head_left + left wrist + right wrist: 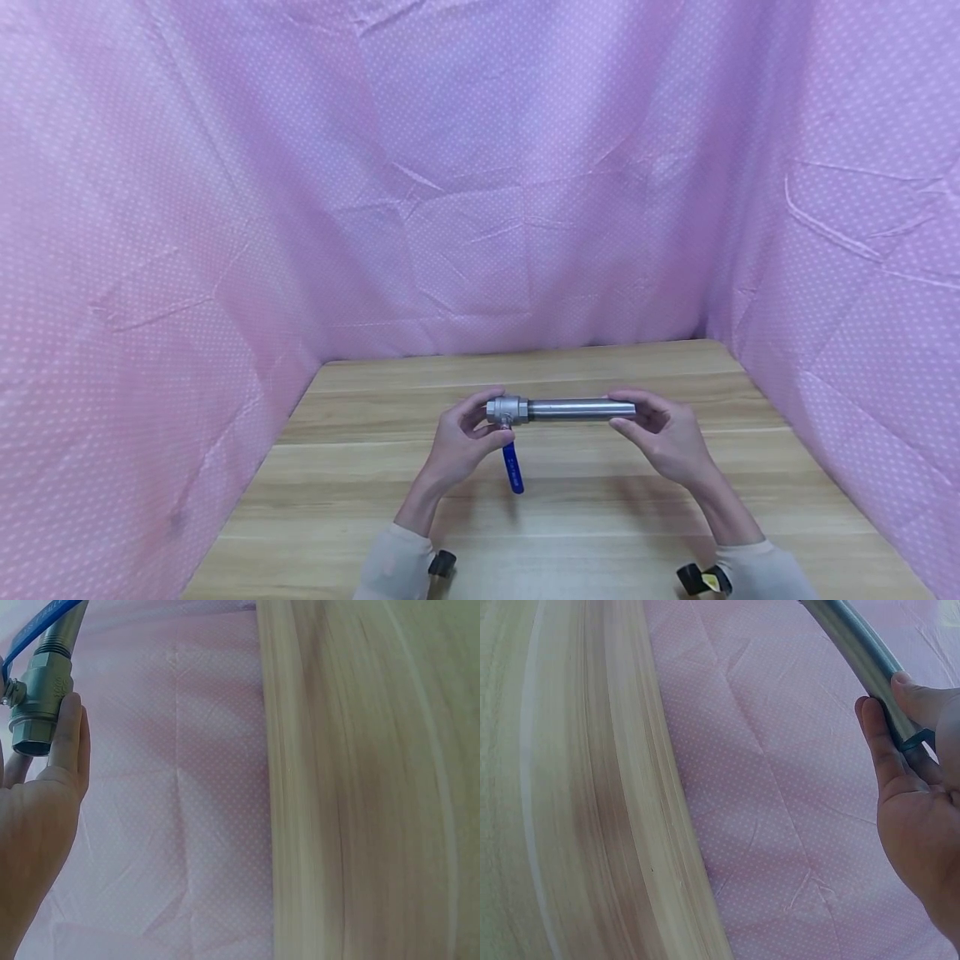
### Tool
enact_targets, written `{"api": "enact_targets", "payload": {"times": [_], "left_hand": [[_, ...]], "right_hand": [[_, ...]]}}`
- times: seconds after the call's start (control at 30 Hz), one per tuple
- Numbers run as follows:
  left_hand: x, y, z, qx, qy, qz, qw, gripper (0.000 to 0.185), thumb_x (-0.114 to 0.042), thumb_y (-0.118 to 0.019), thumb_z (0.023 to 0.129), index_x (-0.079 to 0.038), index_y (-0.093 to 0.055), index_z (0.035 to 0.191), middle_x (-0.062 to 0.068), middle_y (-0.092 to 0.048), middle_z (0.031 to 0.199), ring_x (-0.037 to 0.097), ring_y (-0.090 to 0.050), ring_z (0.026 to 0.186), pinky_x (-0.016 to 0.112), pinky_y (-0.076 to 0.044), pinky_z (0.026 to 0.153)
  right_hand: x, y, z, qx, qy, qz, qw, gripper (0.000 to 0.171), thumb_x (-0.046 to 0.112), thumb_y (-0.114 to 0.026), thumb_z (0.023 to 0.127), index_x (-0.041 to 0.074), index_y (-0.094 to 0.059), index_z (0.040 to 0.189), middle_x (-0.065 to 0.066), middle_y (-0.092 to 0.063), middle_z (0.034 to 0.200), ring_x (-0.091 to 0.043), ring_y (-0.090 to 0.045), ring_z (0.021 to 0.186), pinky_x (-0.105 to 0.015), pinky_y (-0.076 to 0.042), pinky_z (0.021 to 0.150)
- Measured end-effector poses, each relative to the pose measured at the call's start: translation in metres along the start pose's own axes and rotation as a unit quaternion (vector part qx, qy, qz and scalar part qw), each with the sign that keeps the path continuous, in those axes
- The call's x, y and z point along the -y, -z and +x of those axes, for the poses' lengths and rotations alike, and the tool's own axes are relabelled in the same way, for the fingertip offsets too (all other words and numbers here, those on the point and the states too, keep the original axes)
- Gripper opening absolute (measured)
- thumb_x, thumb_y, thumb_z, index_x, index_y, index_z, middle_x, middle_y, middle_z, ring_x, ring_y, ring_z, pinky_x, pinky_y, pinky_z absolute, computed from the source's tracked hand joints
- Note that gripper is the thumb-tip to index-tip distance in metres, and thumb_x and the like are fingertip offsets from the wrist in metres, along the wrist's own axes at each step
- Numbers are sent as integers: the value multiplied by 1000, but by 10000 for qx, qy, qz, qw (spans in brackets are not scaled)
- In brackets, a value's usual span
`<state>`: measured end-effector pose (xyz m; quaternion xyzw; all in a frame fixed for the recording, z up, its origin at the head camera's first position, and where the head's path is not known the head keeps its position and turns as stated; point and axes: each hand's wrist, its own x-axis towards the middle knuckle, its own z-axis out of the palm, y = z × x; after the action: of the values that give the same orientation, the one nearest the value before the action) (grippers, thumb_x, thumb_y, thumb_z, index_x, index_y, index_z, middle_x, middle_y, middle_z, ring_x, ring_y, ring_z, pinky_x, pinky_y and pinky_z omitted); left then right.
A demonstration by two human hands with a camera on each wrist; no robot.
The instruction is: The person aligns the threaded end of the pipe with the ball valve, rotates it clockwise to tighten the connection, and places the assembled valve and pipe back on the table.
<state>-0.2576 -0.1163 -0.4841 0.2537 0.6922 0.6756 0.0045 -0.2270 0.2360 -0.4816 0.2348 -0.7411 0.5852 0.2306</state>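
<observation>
A silver metal ball valve [507, 409] with a blue lever handle [513, 468] is joined to a straight steel pipe [573, 409]. Both are held level above the table in the head view, the lever pointing toward the person. My left hand [463, 442] grips the valve body, thumb near the base of the lever and fingers behind. At the pipe's far right end, my right hand [670, 435] pinches it between thumb and fingers. Threads [54, 643] show where the pipe enters the valve in the left wrist view. The right wrist view shows the pipe's open end [915, 739] by the palm.
A wooden table [337, 500] lies below the hands. Pink dotted cloth [480, 250] hangs behind it and along both sides. Dark straps [442, 563] sit at the sleeve cuffs of both arms.
</observation>
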Motion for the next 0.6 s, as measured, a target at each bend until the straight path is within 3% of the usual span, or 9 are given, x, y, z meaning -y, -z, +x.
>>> {"api": "enact_targets", "payload": {"times": [0.13, 0.37, 0.6], "left_hand": [[-1, -1, 0, -19, 15, -23, 10000, 66, -2, -90, 94, -8, -65, 155, 22, -62, 157, 22, -68, 142, 34, -62, 121], [-1, 0, 0, -19, 62, -6, 10000, 68, -5, -91, 94, -6, -64, 155, 21, -62, 158, 28, -67, 144, 33, -63, 120], [-1, 2, -1, -11, 159, -12, 9999, 66, -5, -92, 93, -11, -66, 154, 20, -62, 158, 33, -65, 147, 32, -63, 120]], "right_hand": [[-1, 0, 0, 7, -13, 11, 10000, 38, -18, -83, 89, -7, -78, 125, 13, -82, 96, 5, -67, 74, -17, -56, 54], [-4, -1, 0, 31, -58, 12, 10000, 36, -13, -86, 90, -6, -78, 124, -1, -80, 89, 5, -64, 71, -20, -54, 51], [-5, -2, 1, 143, -97, 101, 9998, 34, -17, -81, 92, -10, -76, 125, 7, -82, 91, 1, -73, 75, -16, -59, 57]]}}
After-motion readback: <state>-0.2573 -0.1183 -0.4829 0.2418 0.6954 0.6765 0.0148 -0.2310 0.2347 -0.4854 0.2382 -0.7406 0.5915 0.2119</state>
